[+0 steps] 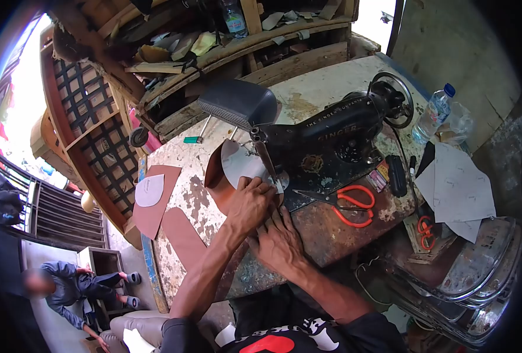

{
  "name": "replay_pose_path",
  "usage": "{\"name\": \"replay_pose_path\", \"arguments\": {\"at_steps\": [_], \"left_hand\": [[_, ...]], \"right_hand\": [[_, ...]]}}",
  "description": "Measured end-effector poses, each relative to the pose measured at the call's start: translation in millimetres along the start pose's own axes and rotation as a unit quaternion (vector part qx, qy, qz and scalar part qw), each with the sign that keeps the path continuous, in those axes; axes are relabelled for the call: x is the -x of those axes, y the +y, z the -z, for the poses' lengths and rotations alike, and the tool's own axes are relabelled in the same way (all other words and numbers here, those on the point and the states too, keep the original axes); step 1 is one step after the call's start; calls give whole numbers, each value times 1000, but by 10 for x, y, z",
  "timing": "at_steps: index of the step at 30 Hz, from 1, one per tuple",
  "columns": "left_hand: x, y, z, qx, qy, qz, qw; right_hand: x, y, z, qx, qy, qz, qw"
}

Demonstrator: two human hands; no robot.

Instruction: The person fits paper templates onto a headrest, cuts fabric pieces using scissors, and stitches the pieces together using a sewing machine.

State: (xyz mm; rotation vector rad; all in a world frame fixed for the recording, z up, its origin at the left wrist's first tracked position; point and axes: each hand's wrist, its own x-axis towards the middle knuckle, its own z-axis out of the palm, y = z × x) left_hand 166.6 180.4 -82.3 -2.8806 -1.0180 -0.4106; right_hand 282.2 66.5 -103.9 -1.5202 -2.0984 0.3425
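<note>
A black Singer sewing machine (325,138) stands on the worn table, its needle end towards my hands. Beside the needle end lies a curved brown leather piece (217,179) with a pale grey-white layer (237,160) on it. My left hand (250,203) has its fingers bent and pressed together on this leather piece, close to the needle area. Below it my right hand (279,242) lies flat, fingers stretched towards the machine's base. The fingertips of both hands are partly hidden near the needle. Scissors with orange handles (355,206) rest right of my hands.
Brown cut pieces (184,238) and a white pattern (149,191) lie left. A black padded object (237,101) sits behind. Right are a water bottle (432,117), white paper sheets (458,182) and small orange scissors (426,232). A person (87,288) sits at lower left.
</note>
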Motion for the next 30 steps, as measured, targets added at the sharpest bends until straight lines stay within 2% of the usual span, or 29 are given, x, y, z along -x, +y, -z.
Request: {"name": "replay_pose_path", "arguments": {"at_steps": [3, 6, 15, 17, 18, 21, 23, 25, 26, 27, 28, 29, 30], "left_hand": [[-23, -3, 5, 3, 13, 0, 1000], [-30, 9, 29, 7, 8, 0, 1000], [-41, 98, 114, -15, 12, 24, 1000], [-51, 167, 206, -13, -65, 69, 995], [-48, 179, 209, -14, -65, 69, 995], [-41, 181, 233, 22, -52, 97, 994], [-43, 165, 263, 53, -40, 114, 991], [-19, 127, 267, 69, -55, 125, 988], [10, 119, 246, 82, -38, 127, 988], [45, 112, 212, 96, -21, 130, 987], [86, 73, 129, 94, -20, 129, 987], [111, 67, 84, 106, -14, 134, 985], [127, 89, 86, 108, -15, 135, 985]], "right_hand": [[-22, 20, -6, 14, 12, 7, 1000], [-28, 9, 22, 10, -35, -5, 999], [-35, 39, -13, 11, -8, 6, 1000], [-48, 36, -10, 6, -4, -2, 1000], [-49, 42, -6, 5, -3, -1, 1000], [-10, 145, 66, -13, 32, 11, 999], [-89, 352, 296, -45, -24, 76, 996], [-312, 282, 871, -183, -104, -149, 966], [-357, 490, 781, -180, 40, -79, 980], [-471, 581, 801, -215, 81, -135, 964], [-646, 775, 768, -287, 61, -183, 938], [-852, 960, 795, -368, -24, -254, 894], [-828, 951, 800, -367, -26, -256, 894]]}}
